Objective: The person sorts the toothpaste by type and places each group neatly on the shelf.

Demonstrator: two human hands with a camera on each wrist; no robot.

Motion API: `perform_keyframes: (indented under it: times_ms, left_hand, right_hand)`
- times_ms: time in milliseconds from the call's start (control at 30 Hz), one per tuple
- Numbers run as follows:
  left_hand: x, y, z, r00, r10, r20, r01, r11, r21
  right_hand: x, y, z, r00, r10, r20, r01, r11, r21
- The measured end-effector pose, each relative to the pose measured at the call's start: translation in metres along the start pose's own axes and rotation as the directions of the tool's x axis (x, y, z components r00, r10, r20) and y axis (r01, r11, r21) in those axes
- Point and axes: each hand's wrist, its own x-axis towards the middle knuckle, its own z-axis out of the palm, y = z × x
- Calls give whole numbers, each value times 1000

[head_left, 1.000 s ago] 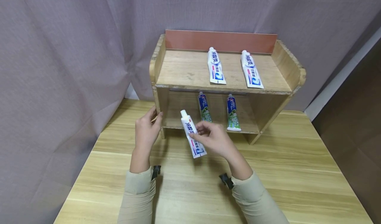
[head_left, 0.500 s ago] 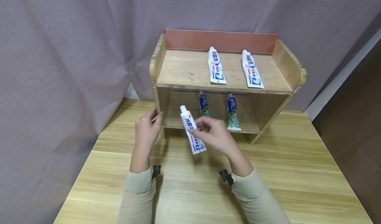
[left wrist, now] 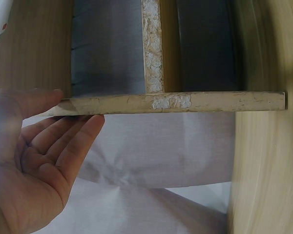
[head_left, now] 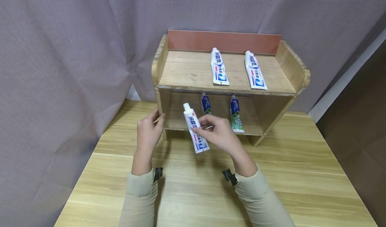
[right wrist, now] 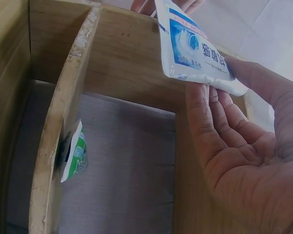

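A white toothpaste tube [head_left: 195,130] with blue lettering is pinched between the thumb and fingers of my right hand [head_left: 218,133], its cap pointing up and away. It hangs in front of the lower shelf; in the right wrist view the flat end of this tube [right wrist: 195,53] faces the camera. My left hand [head_left: 149,128] grips the left side panel [left wrist: 185,102] of the wooden shelf unit, thumb on the inner face and fingers on the outer. On the lower shelf lie two blue-green toothpaste tubes, the left one [head_left: 206,103] partly hidden behind my right hand, the right one [head_left: 236,115] in plain sight.
Two more white toothpaste tubes, one in the middle [head_left: 219,68] and one to the right [head_left: 254,71], lie on the upper shelf [head_left: 187,69]. A reddish board [head_left: 223,41] backs that shelf. The unit stands on a wood-grain table [head_left: 193,190], with grey cloth [head_left: 75,69] behind and left.
My right hand has risen slightly toward the upper shelf with the white toothpaste tube, covering more of the left blue-green tube. My left hand stays on the side panel.
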Motion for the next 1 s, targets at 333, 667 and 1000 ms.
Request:
perform_keyframes:
  times_ms: [333,667,1000]
  left_hand:
    - [0,-1,0,1000,-5,-1,5,1000,-3]
    - [0,1,0,1000,-9,5,9,1000,2]
    - [-1,1,0,1000,-22,8,22,1000,-1]
  right_hand:
    - [3,-4,-4,999,-21,-31,20,999,-26]
    - [6,-9,-9,997,-50,-53,48,998,-46]
    - [10,-12,-14,995,-74,-61,71,996,-60]
